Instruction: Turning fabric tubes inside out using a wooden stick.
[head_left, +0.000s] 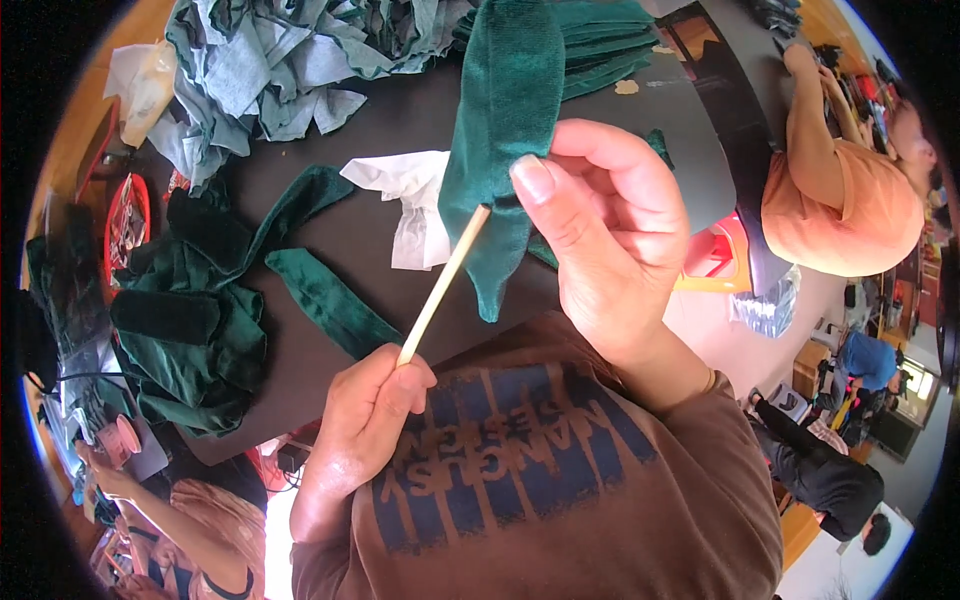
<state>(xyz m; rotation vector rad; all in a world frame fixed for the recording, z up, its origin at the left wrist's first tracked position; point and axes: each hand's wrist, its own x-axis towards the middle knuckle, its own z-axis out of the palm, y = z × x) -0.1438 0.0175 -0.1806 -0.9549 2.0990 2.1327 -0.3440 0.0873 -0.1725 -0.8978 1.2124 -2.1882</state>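
In my left hand (365, 415) is a thin pale wooden stick (440, 290), its dark tip pointing up against green cloth. That cloth is a dark green velvet strip (505, 110), narrowing to a point at its lower end. Thumb and fingers of my right hand (615, 235) pinch the strip's right edge, close beside the stick's tip. Behind the strip, a crumpled white paper or cloth piece (415, 205) lies on the dark table (330, 225). Another green velvet strip (330, 300) lies near my left hand.
A heap of grey-green cloth pieces (265, 70) covers the far left. Stacked green velvet strips (605, 45) lie beyond my right hand. More green velvet (195, 330) is piled at left, near a red basket (127, 230). Other people sit around, one in an orange shirt (845, 215).
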